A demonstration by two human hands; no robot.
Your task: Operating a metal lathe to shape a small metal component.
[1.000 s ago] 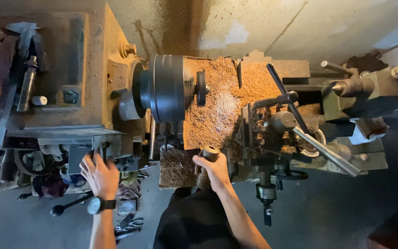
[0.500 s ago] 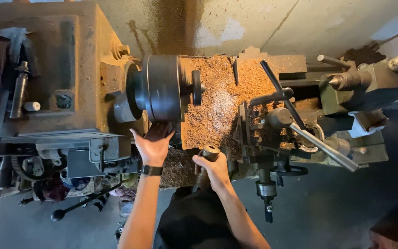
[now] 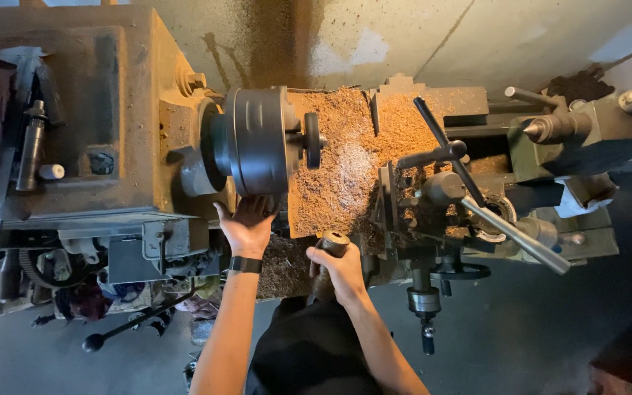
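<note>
I look down on an old metal lathe. My left hand (image 3: pixel 246 223) reaches up and rests flat against the lower edge of the dark round chuck (image 3: pixel 257 139). A short dark workpiece (image 3: pixel 311 139) sticks out of the chuck's face. My right hand (image 3: pixel 339 269) is wrapped around a dark socket-ended handle (image 3: pixel 333 241) at the front of the bed. A black band sits on my left wrist.
Brown metal chips (image 3: pixel 349 164) cover the bed. The tool post with long levers (image 3: pixel 462 190) stands to the right, the tailstock with its pointed centre (image 3: pixel 557 126) further right. The rusty headstock (image 3: pixel 96 117) fills the left. A black-knobbed lever (image 3: pixel 122 328) juts out low at left.
My left hand rose from the levers low on the headstock to the chuck's lower edge. My right hand stayed on the handle. The view shifted slightly.
</note>
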